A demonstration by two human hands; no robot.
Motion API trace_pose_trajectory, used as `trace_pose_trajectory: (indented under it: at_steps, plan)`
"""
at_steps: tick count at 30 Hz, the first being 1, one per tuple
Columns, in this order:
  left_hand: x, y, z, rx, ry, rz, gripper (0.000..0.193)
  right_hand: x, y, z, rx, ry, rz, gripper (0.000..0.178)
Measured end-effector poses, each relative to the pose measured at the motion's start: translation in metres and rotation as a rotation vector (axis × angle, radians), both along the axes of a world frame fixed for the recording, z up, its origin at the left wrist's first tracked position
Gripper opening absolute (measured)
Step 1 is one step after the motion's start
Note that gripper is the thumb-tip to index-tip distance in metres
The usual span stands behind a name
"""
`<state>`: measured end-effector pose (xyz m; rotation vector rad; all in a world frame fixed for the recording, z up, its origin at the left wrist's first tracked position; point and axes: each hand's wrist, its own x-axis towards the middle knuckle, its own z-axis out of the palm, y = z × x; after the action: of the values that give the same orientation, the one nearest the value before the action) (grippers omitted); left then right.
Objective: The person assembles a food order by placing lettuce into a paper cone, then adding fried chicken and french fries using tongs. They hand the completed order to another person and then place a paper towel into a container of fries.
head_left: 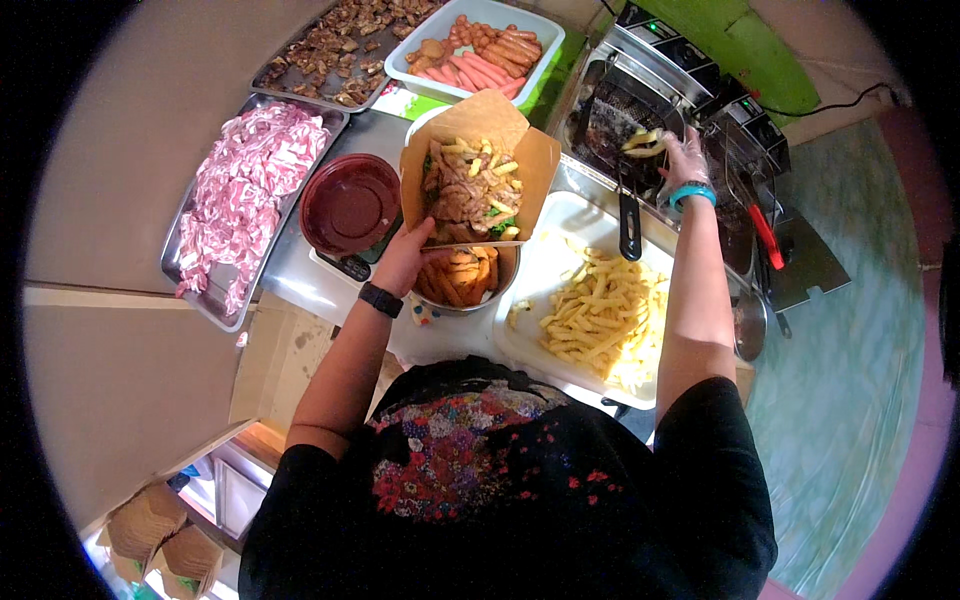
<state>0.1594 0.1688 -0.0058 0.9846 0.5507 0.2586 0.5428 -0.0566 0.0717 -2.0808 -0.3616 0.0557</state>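
Observation:
My left hand (404, 258) grips the near side of an open brown paper takeout box (538, 165), tilted toward me. Inside lie sliced cooked meat (465, 195), some fries and bits of green leaf. My right hand (686, 160), in a clear plastic glove, is over the fryer basket (610, 110), its fingers closed at a few french fries (643, 145); the glove partly hides the grip. Below the box, a round metal bowl (470, 308) holds orange wedges. A white tub (512, 335) of pale fries stands between my arms.
Raw sliced meat (245, 185) fills a metal tray at left. Behind are a tray of browned meat pieces (350, 45) and a tub of sausages (500, 55). A dark red bowl (350, 205) sits on a scale. Black (629, 225) and red (765, 237) handles project from the fryer.

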Motion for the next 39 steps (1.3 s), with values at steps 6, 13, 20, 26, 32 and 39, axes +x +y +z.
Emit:
trace_pose_trajectory:
  at_steps: [6,13,20,26,32,39]
  plan:
    - [-0.003,0.0,-0.019,0.162,0.017,0.029,0.037,-0.064,-0.021,0.005,-0.638,-0.028,0.061,0.044]
    - [-0.003,-0.001,-0.016,0.51,-0.144,-0.049,0.035,-0.133,-0.039,-0.045,1.099,1.339,0.386,0.028]
    - [-0.014,-0.005,0.013,-0.122,-0.292,0.061,0.036,-0.163,-0.014,-0.028,1.043,1.118,0.217,0.025]
    - [-0.041,0.009,-0.01,0.735,-0.072,0.043,0.039,-0.153,-0.024,-0.017,0.129,0.467,0.012,0.051]
    - [-0.068,0.003,0.035,0.138,-0.191,0.133,0.038,-0.204,-0.019,0.027,0.221,-0.364,0.085,0.04]
    - [-0.1,0.009,0.022,-0.394,-0.415,0.325,0.039,-0.296,0.042,0.006,0.4,-0.015,0.523,0.038]
